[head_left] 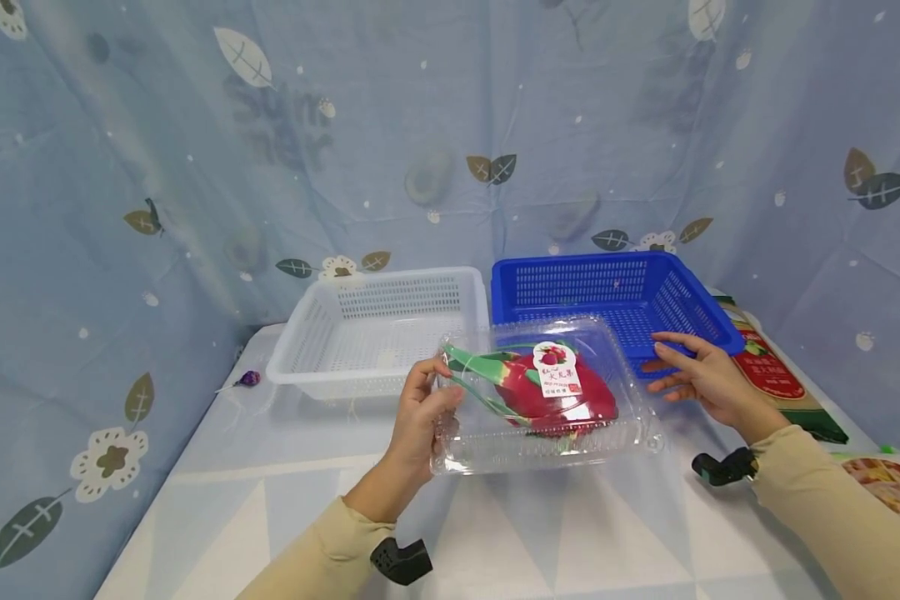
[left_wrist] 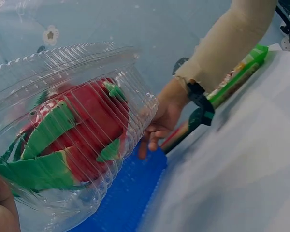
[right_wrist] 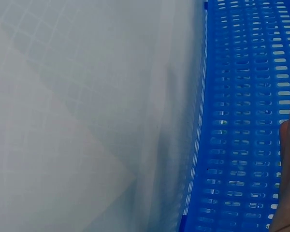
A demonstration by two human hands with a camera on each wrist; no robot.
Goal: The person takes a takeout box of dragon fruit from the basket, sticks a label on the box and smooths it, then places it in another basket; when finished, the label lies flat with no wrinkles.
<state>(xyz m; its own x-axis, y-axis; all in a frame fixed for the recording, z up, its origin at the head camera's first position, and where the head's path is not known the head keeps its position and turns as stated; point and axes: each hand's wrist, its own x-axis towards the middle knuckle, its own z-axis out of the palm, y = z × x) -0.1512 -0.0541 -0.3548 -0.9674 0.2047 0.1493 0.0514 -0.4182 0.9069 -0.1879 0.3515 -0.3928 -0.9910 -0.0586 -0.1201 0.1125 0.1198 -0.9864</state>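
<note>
My left hand [head_left: 420, 417] grips the left side of a clear plastic clamshell box [head_left: 525, 457], holding it up over the table. Inside lies a red dragon fruit [head_left: 596, 402] with green scales, under a white label [head_left: 559, 372] on the lid. In the left wrist view the ribbed box wall shows close up, with part of the holding hand [left_wrist: 2, 212] at the lower left. My right hand [head_left: 708, 379] is apart from the box, fingers loosely extended by the front right of the blue basket [head_left: 506, 287]. It holds nothing.
A white basket [head_left: 292, 354] stands left of the blue one. A lollipop [head_left: 249, 378] lies at the table's left edge. Right of the blue basket are a green and red food packet [head_left: 776, 375] and another package [head_left: 888, 487]. A patterned curtain [head_left: 435, 108] hangs behind.
</note>
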